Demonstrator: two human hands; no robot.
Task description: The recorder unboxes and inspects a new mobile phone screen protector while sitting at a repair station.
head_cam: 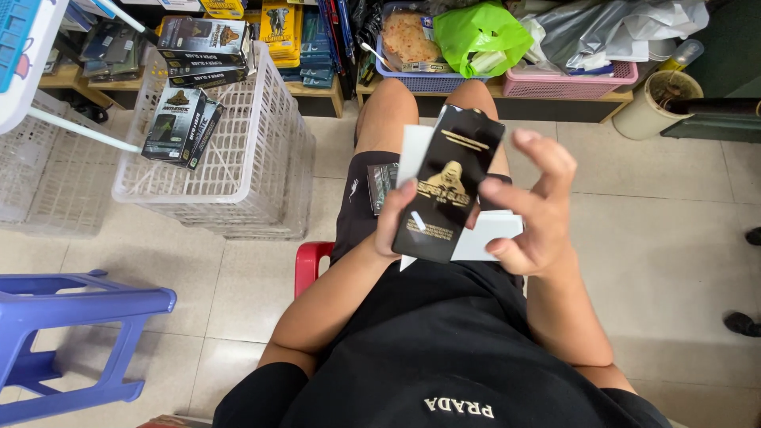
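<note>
A flat black packet with gold print (448,186) stands tilted over my lap. My left hand (394,222) grips its lower left edge, thumb on the front. My right hand (533,202) touches its right edge, with the upper fingers spread, and holds white cards (495,230) behind it. A dark boxed item (382,184) lies on my left thigh. I sit on a red stool (311,263) in black shorts.
An upturned white mesh basket (238,150) at the left carries several dark boxes (181,123). A blue plastic stool (67,333) stands at lower left. Low shelves at the back hold baskets, a green bag (479,36) and stacked packets. A bin (656,101) stands at upper right.
</note>
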